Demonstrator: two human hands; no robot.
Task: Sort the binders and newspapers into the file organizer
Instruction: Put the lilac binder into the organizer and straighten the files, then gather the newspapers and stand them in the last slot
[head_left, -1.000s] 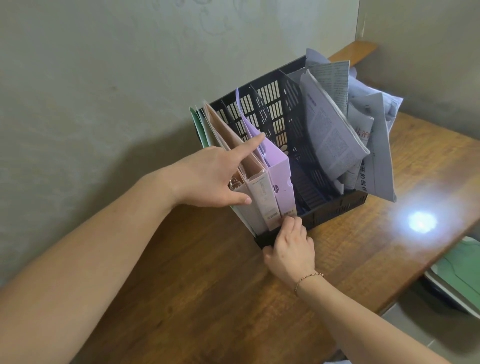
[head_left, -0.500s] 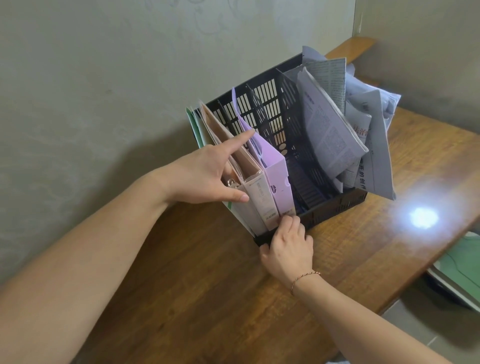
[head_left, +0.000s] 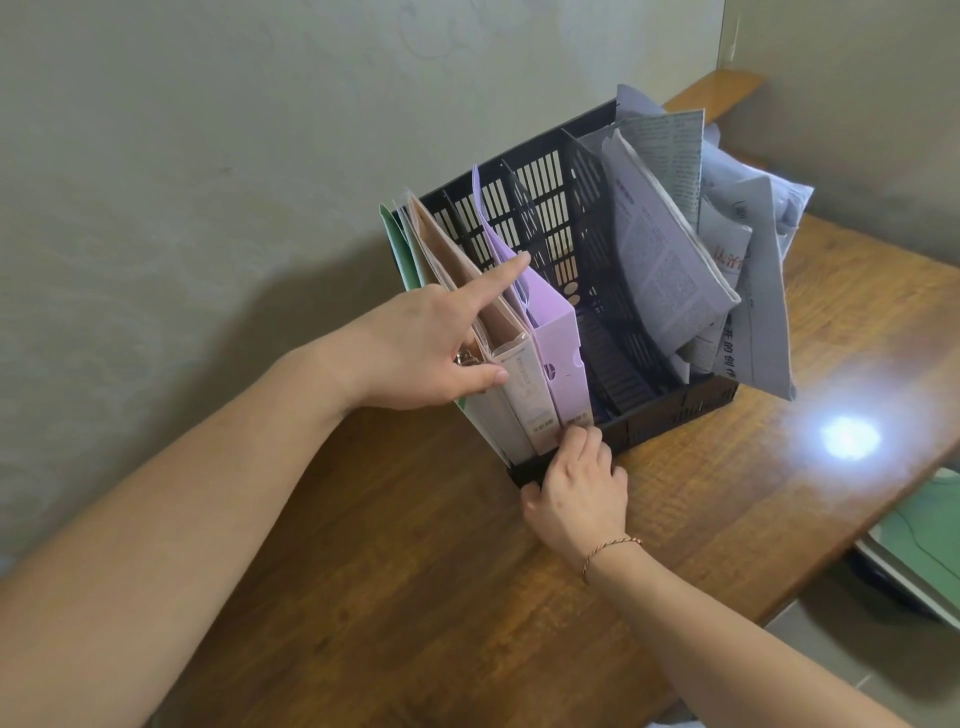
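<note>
Hiding its lower spine, right hand (head_left: 574, 493) covers purple binder (head_left: 558, 338).

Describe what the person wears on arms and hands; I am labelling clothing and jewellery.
Both forearms are bare, with no sleeves in view. The right hand has a thin twisted bracelet, rose-gold in colour, around the wrist. The left hand shows no ring, watch or glove.
</note>
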